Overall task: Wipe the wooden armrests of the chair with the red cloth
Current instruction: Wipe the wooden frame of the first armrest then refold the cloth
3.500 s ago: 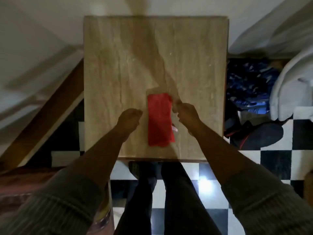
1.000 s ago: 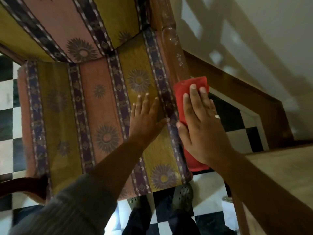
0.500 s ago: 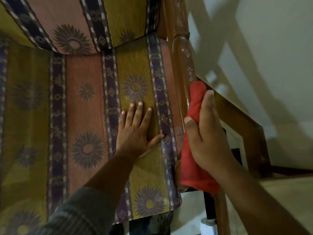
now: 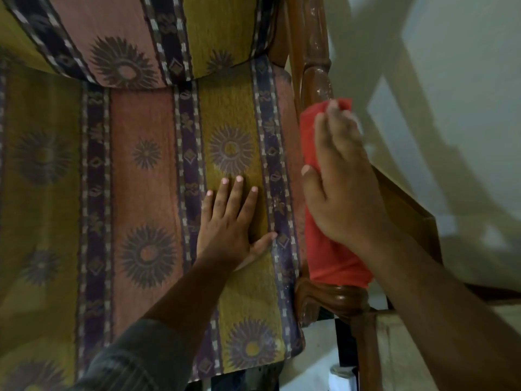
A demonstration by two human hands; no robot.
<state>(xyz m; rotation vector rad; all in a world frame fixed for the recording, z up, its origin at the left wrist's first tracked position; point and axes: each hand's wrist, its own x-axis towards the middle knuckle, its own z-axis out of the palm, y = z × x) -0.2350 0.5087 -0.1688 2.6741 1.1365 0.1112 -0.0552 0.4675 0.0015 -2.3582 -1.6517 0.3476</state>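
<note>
The red cloth [image 4: 328, 258] is draped over the chair's right wooden armrest [image 4: 317, 60], covering most of its length. My right hand [image 4: 342, 190] lies on top of the cloth and presses it against the wood, fingers stretched toward the chair back and blurred. The armrest's carved front end [image 4: 335, 299] shows below the cloth. My left hand [image 4: 232, 221] rests flat on the patterned seat cushion [image 4: 141, 193], fingers spread, holding nothing.
The chair's backrest cushion [image 4: 127, 38] fills the top of the view. A pale wall [image 4: 451, 108] with a wooden skirting board [image 4: 406, 210] runs close along the right of the armrest. A corner of the stone-topped table [image 4: 439, 348] sits at lower right.
I turned from the table, where the cloth lay, to the chair. Over the last second my right hand has slid the cloth along the right armrest toward the backrest. My left hand stays on the seat.
</note>
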